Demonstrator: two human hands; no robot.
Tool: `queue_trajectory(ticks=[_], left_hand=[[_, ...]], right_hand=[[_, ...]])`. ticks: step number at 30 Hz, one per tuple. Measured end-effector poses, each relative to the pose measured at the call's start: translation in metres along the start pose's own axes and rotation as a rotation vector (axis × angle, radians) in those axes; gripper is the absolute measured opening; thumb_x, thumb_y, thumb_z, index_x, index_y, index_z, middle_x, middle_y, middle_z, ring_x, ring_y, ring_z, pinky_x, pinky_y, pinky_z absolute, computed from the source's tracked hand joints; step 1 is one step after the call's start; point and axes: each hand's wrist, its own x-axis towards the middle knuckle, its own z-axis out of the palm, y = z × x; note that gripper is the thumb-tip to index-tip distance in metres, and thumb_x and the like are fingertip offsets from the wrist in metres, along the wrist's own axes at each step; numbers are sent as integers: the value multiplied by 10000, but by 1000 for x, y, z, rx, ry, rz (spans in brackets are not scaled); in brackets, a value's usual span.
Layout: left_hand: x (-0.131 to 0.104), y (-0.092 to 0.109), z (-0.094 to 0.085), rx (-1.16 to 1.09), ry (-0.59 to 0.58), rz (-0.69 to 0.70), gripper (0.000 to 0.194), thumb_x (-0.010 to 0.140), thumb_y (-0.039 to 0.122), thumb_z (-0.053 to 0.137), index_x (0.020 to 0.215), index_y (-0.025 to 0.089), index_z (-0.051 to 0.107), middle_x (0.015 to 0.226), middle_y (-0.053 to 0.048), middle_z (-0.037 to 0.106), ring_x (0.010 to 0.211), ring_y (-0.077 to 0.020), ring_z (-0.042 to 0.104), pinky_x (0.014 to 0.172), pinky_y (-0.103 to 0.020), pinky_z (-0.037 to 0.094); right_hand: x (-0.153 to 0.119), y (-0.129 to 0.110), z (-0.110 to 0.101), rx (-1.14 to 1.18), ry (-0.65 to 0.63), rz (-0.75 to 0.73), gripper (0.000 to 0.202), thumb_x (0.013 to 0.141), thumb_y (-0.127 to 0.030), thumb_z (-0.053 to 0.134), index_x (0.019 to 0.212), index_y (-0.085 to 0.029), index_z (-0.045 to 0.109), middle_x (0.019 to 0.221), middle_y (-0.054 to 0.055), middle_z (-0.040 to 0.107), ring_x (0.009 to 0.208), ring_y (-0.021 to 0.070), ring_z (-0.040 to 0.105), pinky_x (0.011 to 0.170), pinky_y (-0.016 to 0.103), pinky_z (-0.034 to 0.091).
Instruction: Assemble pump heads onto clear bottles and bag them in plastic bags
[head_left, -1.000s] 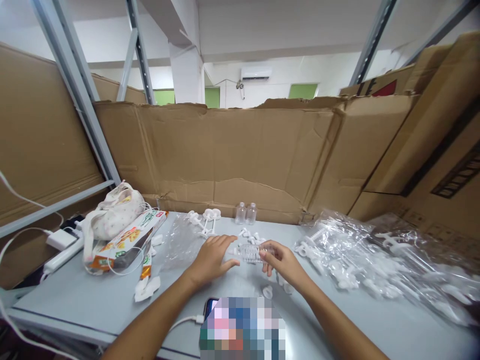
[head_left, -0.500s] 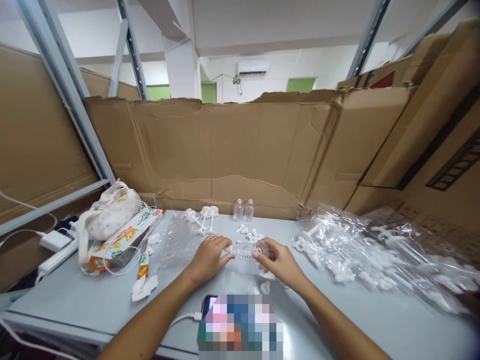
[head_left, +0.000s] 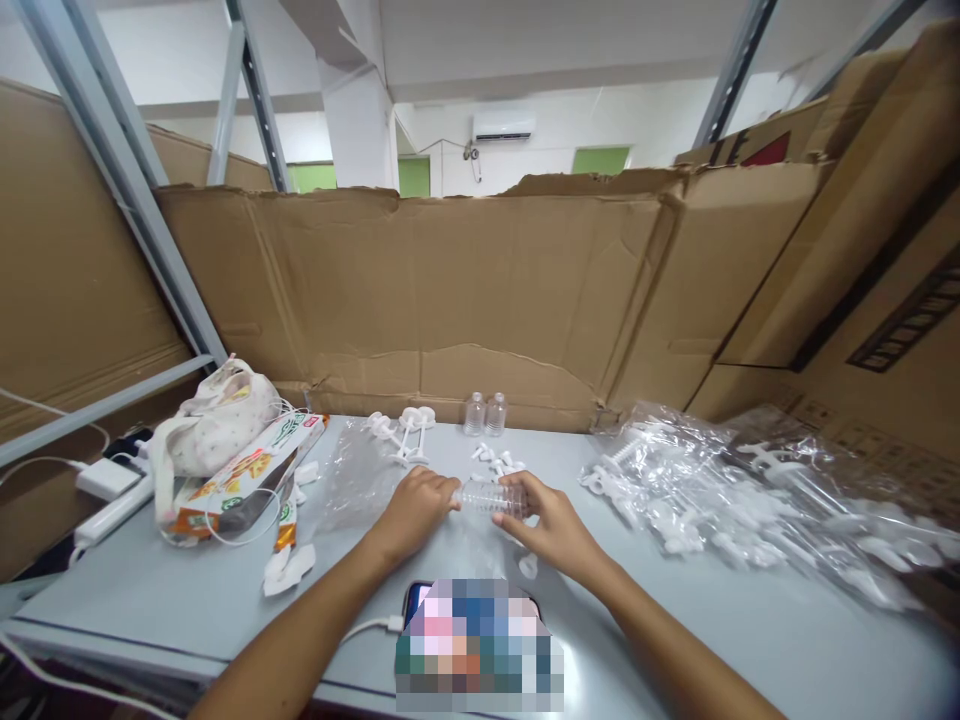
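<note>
A small clear ribbed plastic bottle (head_left: 486, 497) lies sideways between my two hands, just above the table. My left hand (head_left: 420, 507) is closed around its neck end, with the fingers hiding the neck. At the other end, my right hand (head_left: 546, 520) grips the bottle's body between thumb and fingers. Behind it lie several small white plastic pieces (head_left: 498, 460). Two more clear bottles (head_left: 485, 414) stand upright at the back, by the cardboard. A small whitish round piece (head_left: 528, 567) rests below my right hand.
White plastic parts in clear bags (head_left: 697, 500) spread over the right side. White dumbbell-shaped parts (head_left: 409, 435) and a clear bag (head_left: 352, 480) lie left of centre. A snack box (head_left: 255, 470) and cloth bag (head_left: 217, 425) sit left; a phone (head_left: 420, 600) with cable lies in front.
The bottle and my right hand have shifted slightly left. White pieces that showed at my left fingertips and under my right hand are now less visible. The whole view has moved a little.
</note>
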Motion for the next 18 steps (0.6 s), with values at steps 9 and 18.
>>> queue_trajectory(ticks=[9, 18], left_hand=[[1, 5, -3, 38, 29, 22, 222, 838, 237, 591, 1044, 158, 609, 931, -98, 693, 883, -252, 608, 811, -357, 394], [10, 20, -11, -175, -111, 73, 241, 807, 412, 607, 933, 213, 655, 922, -44, 692, 914, -224, 609, 832, -304, 388]], right_hand=[[2, 3, 11, 294, 29, 206, 309, 778, -482, 560, 901, -221, 449, 606, -29, 574, 474, 168, 586, 468, 279, 457], [2, 3, 8, 350, 62, 13, 437, 720, -416, 670, 1067, -194, 524, 1140, 117, 603, 1069, 271, 567, 935, 418, 425]])
